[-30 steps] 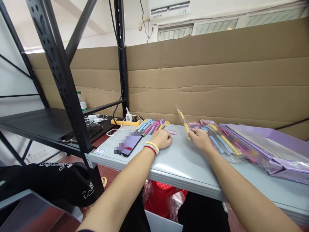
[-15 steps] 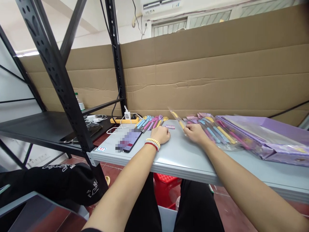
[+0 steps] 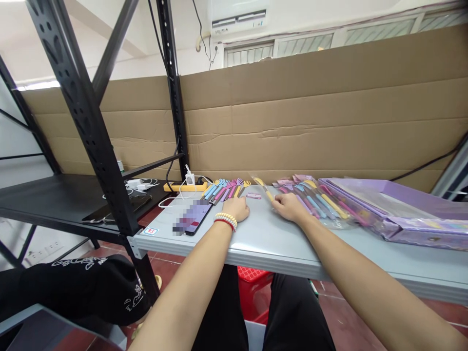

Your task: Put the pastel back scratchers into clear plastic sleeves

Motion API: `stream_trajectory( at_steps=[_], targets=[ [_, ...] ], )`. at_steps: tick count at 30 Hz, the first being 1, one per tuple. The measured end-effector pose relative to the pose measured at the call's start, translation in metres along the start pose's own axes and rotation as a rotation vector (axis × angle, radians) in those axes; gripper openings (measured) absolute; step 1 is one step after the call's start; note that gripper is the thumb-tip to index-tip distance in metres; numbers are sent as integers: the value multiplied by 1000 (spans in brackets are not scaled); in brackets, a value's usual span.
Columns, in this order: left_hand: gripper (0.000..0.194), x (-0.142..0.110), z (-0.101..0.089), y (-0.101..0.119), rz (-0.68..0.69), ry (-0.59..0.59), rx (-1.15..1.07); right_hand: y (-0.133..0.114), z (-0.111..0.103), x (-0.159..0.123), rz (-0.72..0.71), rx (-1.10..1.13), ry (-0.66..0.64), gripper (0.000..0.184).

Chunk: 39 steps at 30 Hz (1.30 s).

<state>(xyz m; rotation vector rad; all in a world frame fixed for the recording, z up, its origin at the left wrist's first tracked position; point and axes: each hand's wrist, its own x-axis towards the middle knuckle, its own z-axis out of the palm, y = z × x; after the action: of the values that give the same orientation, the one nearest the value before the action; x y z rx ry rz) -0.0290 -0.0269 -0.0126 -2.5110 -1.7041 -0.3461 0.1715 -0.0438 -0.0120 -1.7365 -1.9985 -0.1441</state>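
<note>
My right hand (image 3: 290,207) rests on the grey table (image 3: 270,239) and pinches a yellow utensil in a clear plastic sleeve (image 3: 263,187), its tip slanting up to the left. My left hand (image 3: 237,207) lies as a loose fist on the table, with bead bracelets on the wrist, a little short of a small pink item (image 3: 253,196). Loose blue, pink, purple and yellow utensils (image 3: 225,188) are lined up just beyond the left hand. A pile of bagged utensils (image 3: 321,202) lies right of my right hand.
A phone (image 3: 193,218) lies on the table left of my left hand. A purple box (image 3: 402,209) sits at the right. A yellow power strip with chargers (image 3: 185,184) lies by the black shelf (image 3: 69,195). A cardboard wall stands behind. A red basket (image 3: 254,287) is under the table.
The bagged yellow utensil in my right hand has tilted down closer to the table. The view shifted slightly; both hands stay in nearly the same spots.
</note>
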Motion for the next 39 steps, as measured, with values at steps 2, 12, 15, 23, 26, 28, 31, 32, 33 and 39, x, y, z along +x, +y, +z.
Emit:
stream_trajectory(
  at_steps=[2,12,15,23,26,28,31,32,33,39],
  targets=[
    [40,1,1,-1,2,-37,8,-2,-1,-1,17,-75,-19,27],
    [41,4,1,-3,-23,-99,-22,-1,-28,-2,190,-382,127,35],
    [40,4,1,-4,-19,-91,-37,19,-46,-11,227,-447,85,37],
    [37,4,1,-5,-16,-75,-52,72,-64,-29,309,-441,-246,43],
    [36,3,0,-5,-13,-78,-58,75,-62,-27,314,-413,-292,46],
    [36,3,-1,-4,-9,-81,-61,72,-62,-25,305,-430,-313,45],
    [36,2,-1,-5,-5,-83,-74,66,-63,-22,298,-423,-373,49],
    [36,3,-1,-5,-5,-82,-78,64,-65,-21,303,-409,-390,53],
    [35,3,0,-5,-6,-80,-81,63,-66,-20,318,-394,-404,58],
    [34,4,2,-6,-8,-76,-77,45,-78,-8,386,-377,-262,76]
  ],
)
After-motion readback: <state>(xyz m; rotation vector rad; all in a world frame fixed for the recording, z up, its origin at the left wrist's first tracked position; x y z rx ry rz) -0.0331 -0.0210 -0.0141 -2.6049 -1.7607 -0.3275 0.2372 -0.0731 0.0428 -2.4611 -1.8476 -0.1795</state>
